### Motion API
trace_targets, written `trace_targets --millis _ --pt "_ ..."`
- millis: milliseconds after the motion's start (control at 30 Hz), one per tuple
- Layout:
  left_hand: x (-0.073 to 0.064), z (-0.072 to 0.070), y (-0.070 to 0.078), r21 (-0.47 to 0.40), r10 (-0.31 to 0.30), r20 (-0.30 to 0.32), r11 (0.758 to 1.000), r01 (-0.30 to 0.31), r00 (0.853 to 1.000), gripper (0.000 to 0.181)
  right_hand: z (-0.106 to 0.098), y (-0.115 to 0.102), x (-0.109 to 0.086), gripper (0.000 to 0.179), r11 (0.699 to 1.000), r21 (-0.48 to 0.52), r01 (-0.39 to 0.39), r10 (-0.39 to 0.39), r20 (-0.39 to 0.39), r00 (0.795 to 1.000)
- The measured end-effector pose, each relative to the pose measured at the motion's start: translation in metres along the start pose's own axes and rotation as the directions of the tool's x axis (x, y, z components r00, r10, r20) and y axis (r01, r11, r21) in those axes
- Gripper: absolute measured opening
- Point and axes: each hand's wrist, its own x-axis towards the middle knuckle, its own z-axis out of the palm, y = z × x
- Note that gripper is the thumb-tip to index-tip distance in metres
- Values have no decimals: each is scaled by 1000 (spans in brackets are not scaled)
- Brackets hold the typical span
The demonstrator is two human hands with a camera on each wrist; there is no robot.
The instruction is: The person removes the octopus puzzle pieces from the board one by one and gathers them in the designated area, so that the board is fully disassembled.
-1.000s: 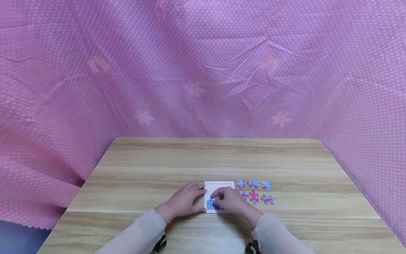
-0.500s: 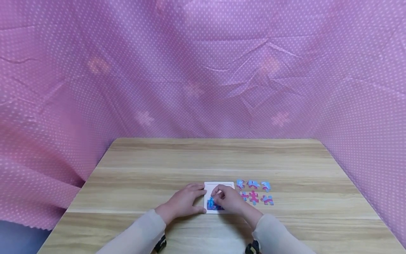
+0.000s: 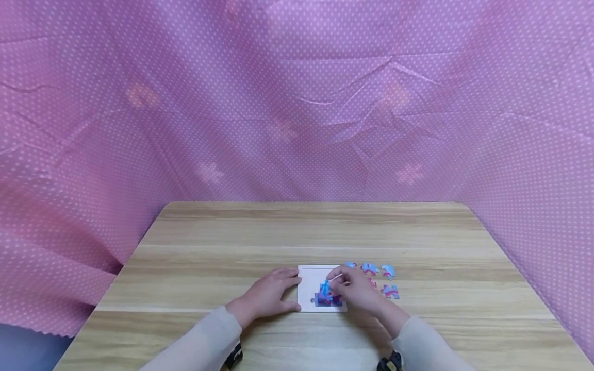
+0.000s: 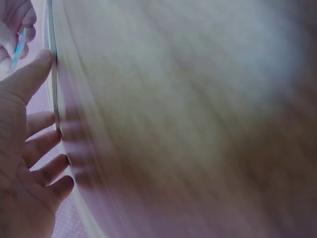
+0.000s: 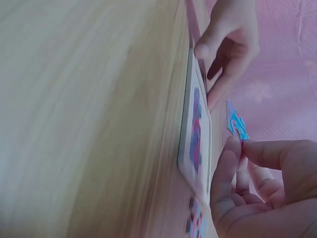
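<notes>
A white puzzle tray [image 3: 308, 282] lies flat near the front of the table, with joined blue, purple and pink pieces [image 3: 330, 303] in its lower right part. My left hand [image 3: 269, 294] rests beside it, thumb and fingertips touching its left edge. Over the right side of the tray, my right hand [image 3: 361, 291] pinches a light-blue and pink jigsaw piece [image 5: 236, 120] between thumb and fingers. In the right wrist view this piece is tilted and held clear of the tray. The right hand hides part of the tray and some loose pieces.
Several loose jigsaw pieces lie right of the tray, among them a blue one [image 3: 388, 271] and a blue-pink one [image 3: 391, 291]. The wooden table [image 3: 223, 232] extends behind and to both sides. A pink dotted cloth [image 3: 297, 129] hangs around it.
My right hand has moved right from the tray's lower left part, carrying the jigsaw piece; the tray's lower left corner now shows white. My left hand has stayed at the tray's edge.
</notes>
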Motion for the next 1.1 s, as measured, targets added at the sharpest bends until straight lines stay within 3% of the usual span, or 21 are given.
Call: trace_targets --millis 200,433,833,1100 --pt "-2 -1 -1 0 -12 17 1000 12 1000 68 -14 7 -11 11 1000 -29 -2 0 -58 998" --pt "-5 0 -3 4 -6 13 1000 6 1000 68 -25 16 -24 12 999 -30 24 -25 -41 999" --pt "-13 1 -1 12 8 16 1000 -8 1000 68 -27 22 -41 9 987 -157 13 -20 -43 999" --pt "-15 2 3 11 0 19 1000 0 1000 68 -27 25 -45 9 982 -187 -9 0 -50 999"
